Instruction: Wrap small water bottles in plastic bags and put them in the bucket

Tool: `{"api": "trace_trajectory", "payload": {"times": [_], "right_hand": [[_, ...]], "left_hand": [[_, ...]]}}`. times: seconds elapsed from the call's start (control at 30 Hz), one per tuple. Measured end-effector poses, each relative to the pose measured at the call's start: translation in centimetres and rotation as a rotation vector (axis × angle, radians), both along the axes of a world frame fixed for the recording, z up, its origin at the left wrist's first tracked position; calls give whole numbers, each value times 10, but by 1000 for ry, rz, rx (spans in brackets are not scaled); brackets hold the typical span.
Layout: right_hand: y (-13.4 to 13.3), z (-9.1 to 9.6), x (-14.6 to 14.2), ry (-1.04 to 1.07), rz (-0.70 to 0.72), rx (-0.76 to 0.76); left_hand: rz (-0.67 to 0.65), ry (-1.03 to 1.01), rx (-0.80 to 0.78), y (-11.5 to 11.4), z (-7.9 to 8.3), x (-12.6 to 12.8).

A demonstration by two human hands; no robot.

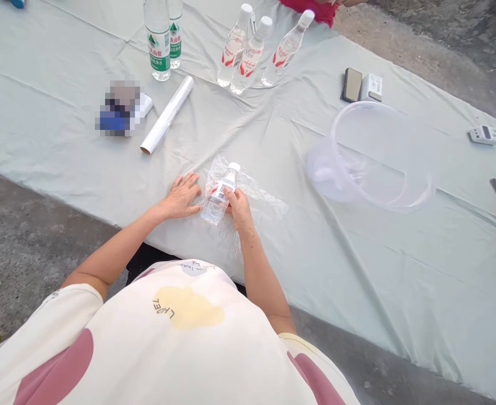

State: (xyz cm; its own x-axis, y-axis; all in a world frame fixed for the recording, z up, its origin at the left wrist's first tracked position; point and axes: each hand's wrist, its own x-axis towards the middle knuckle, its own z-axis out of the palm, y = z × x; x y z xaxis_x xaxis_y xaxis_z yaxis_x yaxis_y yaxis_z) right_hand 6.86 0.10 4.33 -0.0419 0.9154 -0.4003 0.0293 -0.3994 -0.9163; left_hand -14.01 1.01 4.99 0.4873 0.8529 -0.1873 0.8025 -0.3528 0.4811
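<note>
A small clear water bottle (219,194) with a white cap and red-and-white label lies on a sheet of clear plastic wrap (261,197) spread on the pale green tablecloth (357,270). My right hand (239,208) grips the bottle's right side, fingers curled on it. To the bottle's left, my left hand (183,197) lies flat with its fingers spread, pressing on the edge of the wrap.
A roll of plastic wrap (167,115) lies to the upper left, beside a blurred-out item (121,108). Two green-label bottles (158,39) and three red-label bottles (252,53) stand at the back. A large clear bowl (378,154) lies tipped at right. Small devices (361,85) sit beyond it.
</note>
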Motion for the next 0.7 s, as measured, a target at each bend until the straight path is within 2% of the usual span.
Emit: {"api": "trace_trajectory", "payload": {"times": [0.23, 0.37, 0.53, 0.7], "right_hand": [[3, -4, -2, -65, -11, -27], [3, -5, -4, -152, -4, -23], [5, -5, -8, -249, -42, -42], [7, -7, -11, -308, -30, 4]], "left_hand": [[107, -9, 31, -11, 4, 10], [245, -23, 66, -26, 10, 13], [424, -88, -70, -42, 12, 18], [495, -142, 8, -49, 12, 27]]}}
